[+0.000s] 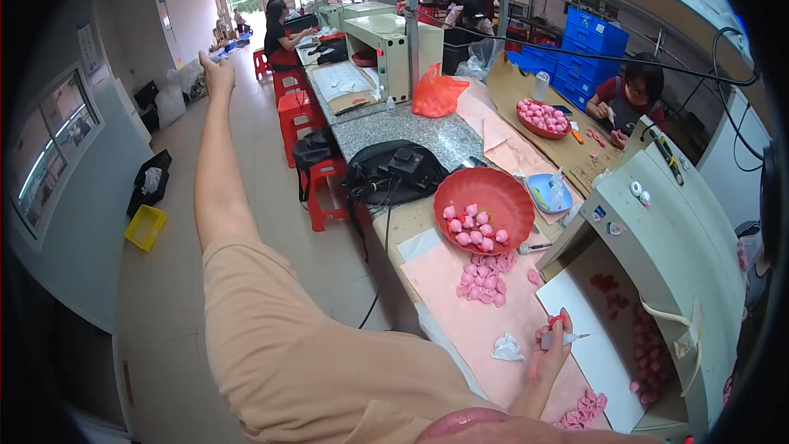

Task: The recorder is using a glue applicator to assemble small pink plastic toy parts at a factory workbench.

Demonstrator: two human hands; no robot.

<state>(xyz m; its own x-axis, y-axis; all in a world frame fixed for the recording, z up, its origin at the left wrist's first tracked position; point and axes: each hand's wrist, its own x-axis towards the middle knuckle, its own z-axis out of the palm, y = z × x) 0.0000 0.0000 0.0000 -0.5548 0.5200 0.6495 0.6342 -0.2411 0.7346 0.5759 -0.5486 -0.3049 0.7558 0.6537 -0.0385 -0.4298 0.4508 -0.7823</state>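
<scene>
My left arm reaches far out over the aisle, and my left hand (218,76) is away from the table, thumb out and holding nothing I can see. Above the pink-covered table, my right hand (557,349) grips a small squeeze bottle (546,342) with a thin needle tip. A small red piece (558,320) sits at the fingertips of that hand. Beside it lies a crumpled white tissue (508,348). Loose pink petal-like pieces (485,281) are heaped farther back, and more pink pieces (585,409) lie nearer me. A red scalloped bowl (448,193) holds several pink round pieces.
A pale cabinet (657,222) with an open front stands at the right, pink and red pieces inside. Behind the bowl are a black bag (374,168) and a blue dish (551,194). Red stools (297,119) line the aisle. A co-worker (637,94) sits across the table.
</scene>
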